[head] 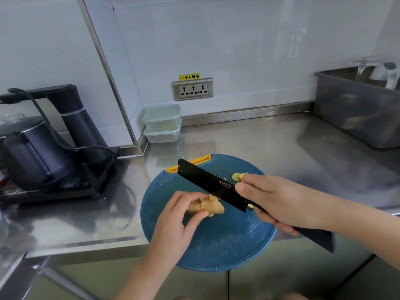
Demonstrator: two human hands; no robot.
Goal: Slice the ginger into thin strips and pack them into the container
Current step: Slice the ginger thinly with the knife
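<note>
A knobbly piece of ginger [207, 206] lies on the round blue cutting board [223, 245]. My left hand [179, 219] grips it from the left, thumb and fingers curled round it. My right hand [275, 202] holds a black cleaver [210, 184] by its handle, thumb laid on the blade's side. The blade stands edge-down just right of the ginger's cut end. A few pale cut ginger pieces [238, 176] lie at the board's far right, partly behind my right hand. Two stacked lidded clear containers [162, 123] stand against the back wall.
A black electric kettle set [43, 148] with cable fills the counter's left side. A grey tub [357, 109] stands at the back right. A wall socket [192, 89] sits above the containers. The board overhangs the steel counter's front edge [86, 249].
</note>
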